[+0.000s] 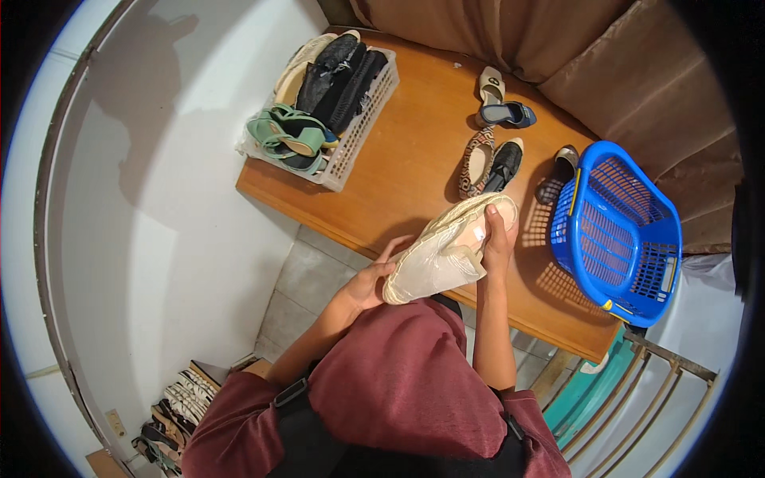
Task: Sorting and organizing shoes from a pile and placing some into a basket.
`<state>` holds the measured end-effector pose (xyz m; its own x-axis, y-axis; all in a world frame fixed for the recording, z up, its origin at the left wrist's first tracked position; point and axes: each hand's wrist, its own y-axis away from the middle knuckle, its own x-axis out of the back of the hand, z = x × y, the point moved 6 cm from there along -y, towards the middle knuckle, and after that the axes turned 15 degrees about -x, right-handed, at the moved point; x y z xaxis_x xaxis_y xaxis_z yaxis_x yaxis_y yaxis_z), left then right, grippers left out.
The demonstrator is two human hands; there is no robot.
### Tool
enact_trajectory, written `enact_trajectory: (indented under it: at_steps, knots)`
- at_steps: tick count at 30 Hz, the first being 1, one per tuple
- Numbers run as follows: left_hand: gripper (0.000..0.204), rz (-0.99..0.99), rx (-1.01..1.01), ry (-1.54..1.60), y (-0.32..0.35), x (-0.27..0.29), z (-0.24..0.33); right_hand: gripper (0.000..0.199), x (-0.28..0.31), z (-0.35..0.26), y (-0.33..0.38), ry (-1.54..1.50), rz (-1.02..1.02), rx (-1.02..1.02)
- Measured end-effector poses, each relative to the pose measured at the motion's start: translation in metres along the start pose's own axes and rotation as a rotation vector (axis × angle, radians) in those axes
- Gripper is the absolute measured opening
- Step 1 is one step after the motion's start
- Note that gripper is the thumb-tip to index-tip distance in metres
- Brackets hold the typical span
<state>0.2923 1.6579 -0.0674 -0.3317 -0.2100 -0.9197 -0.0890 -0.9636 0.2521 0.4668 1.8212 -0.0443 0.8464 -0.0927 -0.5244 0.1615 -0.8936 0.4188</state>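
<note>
I hold a cream flat shoe (443, 248) sole-up over the near edge of a wooden table (414, 151). My left hand (373, 280) supports its heel end from below, fingers curled around the edge. Gripping the toe end is my right hand (498, 239), with the thumb lying on the sole. The shoe's upper faces down and is hidden.
A white basket (360, 131) at the table's far left holds several shoes, green and black among them. Loose shoes (492, 159) lie mid-table. A blue laundry basket (617, 231) stands at the right. Brown curtains hang behind. More shoes sit on a floor rack (171, 418).
</note>
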Motion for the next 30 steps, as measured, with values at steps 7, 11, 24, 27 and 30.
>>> enact_trajectory:
  at_steps: [7, 11, 24, 27, 30]
  knots:
    - [0.066, 0.214, -0.169, -0.651, 0.006, 0.022, 0.041, 0.053, -0.013, 0.017, -0.002, 0.103, 0.174, -0.032]
    - [0.045, 0.083, -0.194, -0.938, -0.012, 0.029, 0.071, 0.056, -0.029, 0.015, -0.018, 0.190, 0.219, 0.029]
    - [0.047, 0.103, -0.564, -1.102, -0.064, 0.004, 0.266, 0.065, -0.240, 0.014, -0.144, 0.397, 0.015, 0.054]
    - [0.056, 0.110, -0.714, -1.222, -0.082, -0.018, 0.317, 0.069, -0.299, 0.010, -0.185, 0.360, -0.112, 0.077]
    - [0.051, -0.030, -0.865, -1.418, -0.107, -0.031, 0.360, 0.088, -0.346, 0.006, -0.230, 0.497, -0.112, 0.175]
